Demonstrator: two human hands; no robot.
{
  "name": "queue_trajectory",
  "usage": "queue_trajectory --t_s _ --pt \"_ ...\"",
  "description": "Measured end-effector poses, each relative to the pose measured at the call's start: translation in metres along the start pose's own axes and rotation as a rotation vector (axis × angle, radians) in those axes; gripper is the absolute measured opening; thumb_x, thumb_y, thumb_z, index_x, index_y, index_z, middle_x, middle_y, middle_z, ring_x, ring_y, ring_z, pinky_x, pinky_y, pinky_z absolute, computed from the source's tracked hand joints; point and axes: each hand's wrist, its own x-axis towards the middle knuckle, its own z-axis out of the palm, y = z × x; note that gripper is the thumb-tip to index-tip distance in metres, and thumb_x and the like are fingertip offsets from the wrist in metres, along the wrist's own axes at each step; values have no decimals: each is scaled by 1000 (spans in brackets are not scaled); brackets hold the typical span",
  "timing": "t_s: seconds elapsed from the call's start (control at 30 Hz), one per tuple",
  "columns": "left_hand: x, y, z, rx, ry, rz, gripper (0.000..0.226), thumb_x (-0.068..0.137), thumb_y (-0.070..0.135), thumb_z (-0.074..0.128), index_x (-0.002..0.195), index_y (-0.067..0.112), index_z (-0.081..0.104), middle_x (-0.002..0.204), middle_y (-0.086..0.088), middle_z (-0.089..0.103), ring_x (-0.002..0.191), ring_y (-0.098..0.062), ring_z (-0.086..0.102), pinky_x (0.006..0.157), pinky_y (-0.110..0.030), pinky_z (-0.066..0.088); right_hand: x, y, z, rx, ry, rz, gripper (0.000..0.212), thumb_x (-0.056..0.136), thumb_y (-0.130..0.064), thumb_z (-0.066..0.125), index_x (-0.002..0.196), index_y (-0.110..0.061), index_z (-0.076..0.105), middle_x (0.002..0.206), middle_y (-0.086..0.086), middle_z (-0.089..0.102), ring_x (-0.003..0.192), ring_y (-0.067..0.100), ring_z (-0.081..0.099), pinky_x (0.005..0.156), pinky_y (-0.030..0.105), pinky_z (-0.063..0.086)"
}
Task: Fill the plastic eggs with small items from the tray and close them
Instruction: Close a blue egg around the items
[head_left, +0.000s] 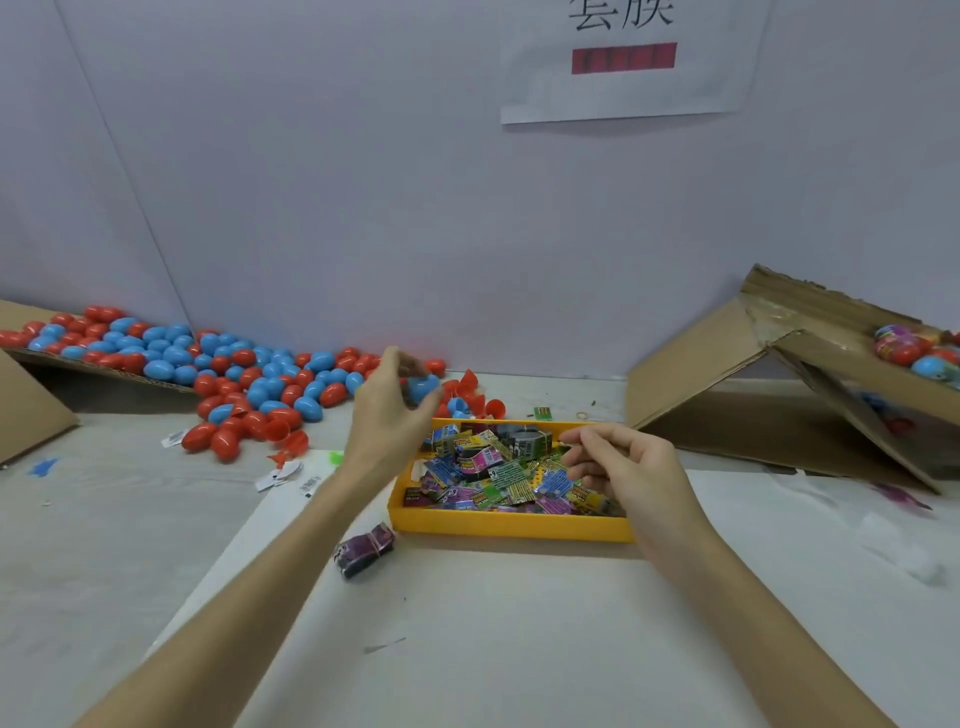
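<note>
Reaching toward twelve o'clock, the left hand has fingers curled beside a blue egg, grasp unclear. Right hand pinches something small over the yellow tray of packets; egg pile at ten o'clock.

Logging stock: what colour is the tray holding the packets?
Yellow tray, seen in the head view.

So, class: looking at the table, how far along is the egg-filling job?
Done: some eggs lie in the cardboard box on the right. In hand: the left hand reaches toward a blue egg; the right hand pinches a small item over the yellow tray. Left: a big pile of red and blue eggs remains.
</note>
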Motion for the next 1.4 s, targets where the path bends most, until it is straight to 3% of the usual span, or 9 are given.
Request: queue_trajectory --t_s 0.1,0.3,0.47,0.6,0.73,0.8,0.93,1.13,1.4 --pt "-39 36 9 -264 -64 -66 27 93 19 75 111 15 56 108 2 67 92 -11 71 80 -23 59 -3 -2 2 -38 -13 -32 24 105 -11 55 98 -6 77 76 5 74 68 11 68 63 18 55" --pt "-86 59 24 -701 -121 -360 18 101 25 62 109 12 70 100 2 77 91 -14 77 77 -18 58 -15 -3 9 -197 -31 -209 18 103 -11 58 107 -14 76 84 4 75 73 13 70 65 19 53" --pt "-88 60 20 -724 -187 -357 31 103 36 55 111 13 74 99 1 79 93 -19 77 80 -25 61 -31 -3 25 -528 -84 -513 32 96 -15 71 128 -23 70 112 -6 69 107 9 66 86 12 50" --pt "-91 62 19 -732 -242 -337 37 102 43 54 110 14 76 96 -5 79 89 -23 78 77 -29 63 -39 -4 35 -632 0 -640 29 94 -12 72 124 -15 71 113 -4 65 108 0 59 92 6 43" --pt "-89 61 18 -615 -179 -265 34 109 32 42 113 16 71 98 -4 78 83 -18 77 71 -23 60 -40 -7 33 -606 54 -581 22 95 -22 71 115 -13 72 104 -5 68 95 6 62 83 11 46" --pt "-89 58 15 -587 -242 -131 21 108 17 48 122 19 65 108 4 73 90 -17 75 78 -24 60 -38 -9 30 -585 65 -523 21 94 -29 71 110 -14 73 97 -6 69 89 7 64 78 13 48" --pt "-89 54 12 -480 -341 93 31 97 7 68 125 20 63 121 4 66 103 -19 71 88 -27 59 -37 -10 28 -557 39 -432 25 94 -41 67 100 -18 75 89 -9 71 85 7 66 72 13 49" --pt "-89 52 12 -483 -336 30 29 99 14 65 128 17 67 102 3 75 92 -17 74 83 -27 60 -37 -9 29 -427 36 -395 15 101 -28 63 115 -22 66 96 -9 72 89 8 70 74 16 55" --pt "-92 52 14 -409 -358 99 33 96 17 70 125 26 59 106 14 66 95 -13 71 81 -21 58 -34 -4 30 -339 98 -338 8 97 -27 69 99 -20 73 85 -10 74 80 13 73 72 31 61"
